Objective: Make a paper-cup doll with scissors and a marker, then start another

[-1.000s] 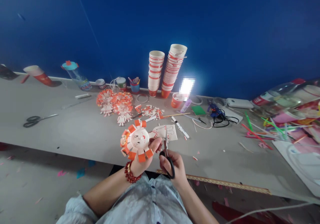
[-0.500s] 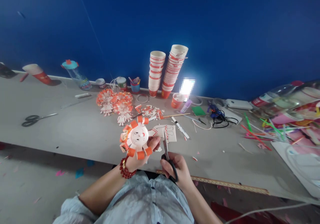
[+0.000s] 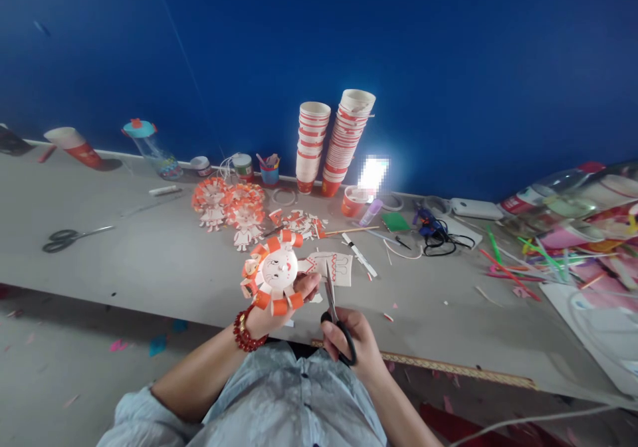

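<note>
My left hand (image 3: 304,286) is closed on a paper-cup doll (image 3: 279,269), which has a drawn face, curled orange strips around the head and a flat white body with an outlined dress and legs. The doll is held above the table's front part, its body pointing right. My right hand (image 3: 356,341) grips black-handled scissors (image 3: 331,307) by their loops. Their blades point up and away from me, at the lower edge of the doll's body. Whether the blades are parted is too small to tell.
Finished-looking paper dolls (image 3: 232,208) and orange-white scraps (image 3: 302,223) lie behind my left hand. Two tall stacks of paper cups (image 3: 346,138) stand by the blue wall. A marker (image 3: 359,256) lies beyond the doll. Spare scissors (image 3: 74,236) rest at left; bottles (image 3: 543,191) at right.
The doll and my left hand have shifted very slightly to the right. The scissors stay at the body's lower edge, with little visible movement.
</note>
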The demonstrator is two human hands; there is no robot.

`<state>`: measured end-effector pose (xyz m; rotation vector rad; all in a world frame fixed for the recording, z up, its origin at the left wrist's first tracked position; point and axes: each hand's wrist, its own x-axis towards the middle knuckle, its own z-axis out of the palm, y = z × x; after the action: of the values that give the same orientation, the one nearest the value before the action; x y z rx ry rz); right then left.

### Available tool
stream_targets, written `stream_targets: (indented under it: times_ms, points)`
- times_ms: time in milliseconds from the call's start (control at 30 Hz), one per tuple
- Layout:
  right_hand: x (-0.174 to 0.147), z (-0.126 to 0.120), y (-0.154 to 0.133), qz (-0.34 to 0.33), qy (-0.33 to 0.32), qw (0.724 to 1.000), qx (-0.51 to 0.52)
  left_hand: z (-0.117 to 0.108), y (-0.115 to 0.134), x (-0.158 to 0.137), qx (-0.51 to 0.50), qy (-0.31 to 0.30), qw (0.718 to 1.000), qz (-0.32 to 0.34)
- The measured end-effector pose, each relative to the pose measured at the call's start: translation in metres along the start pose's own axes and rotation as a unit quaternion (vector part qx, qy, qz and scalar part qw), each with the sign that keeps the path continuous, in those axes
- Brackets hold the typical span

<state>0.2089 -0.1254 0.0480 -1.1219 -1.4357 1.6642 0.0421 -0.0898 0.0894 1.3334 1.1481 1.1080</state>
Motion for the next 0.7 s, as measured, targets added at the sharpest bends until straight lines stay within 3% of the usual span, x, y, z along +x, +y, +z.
stream_targets:
  times_ms: [167,367,533,700]
  points:
    - [0.0,0.001,-0.004,0.006,0.014,1.0,0.0,-0.003,-0.007,0.001,0.005,-0.008,1.0,-0.013]
    - [0.002,0.001,-0.006,0.006,0.025,1.0,0.003,0.007,-0.019,-0.001,-0.082,0.006,0.997,0.013]
    - [0.001,0.0,-0.006,0.003,0.004,1.0,0.007,0.016,-0.031,-0.004,-0.17,0.022,0.984,0.036]
    - [-0.001,-0.003,-0.008,0.036,-0.036,0.998,0.048,0.012,-0.025,-0.001,-0.148,0.012,0.988,0.031]
